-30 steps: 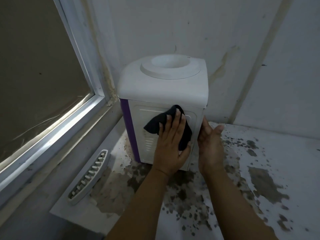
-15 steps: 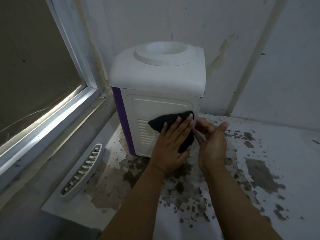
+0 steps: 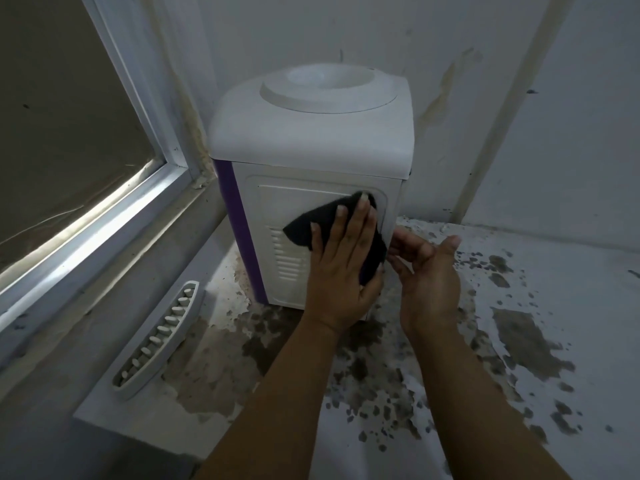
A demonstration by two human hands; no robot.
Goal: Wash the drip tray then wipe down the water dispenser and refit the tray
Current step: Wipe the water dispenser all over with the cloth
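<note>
A: Where's everything?
B: The water dispenser stands on the table; the drip tray lies to its left, long axis running away from us, nearer the left hand.
A: And the grip?
B: Left fingers spread flat, pressing a black cloth on the side panel; right hand relaxed, fingertips at the corner.

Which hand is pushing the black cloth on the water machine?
The left hand, fingers flat on the black cloth. The right hand only touches the dispenser's corner.

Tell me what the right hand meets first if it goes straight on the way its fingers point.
Likely the water dispenser: the right hand has its fingers aimed at the near right corner, almost touching.
</note>
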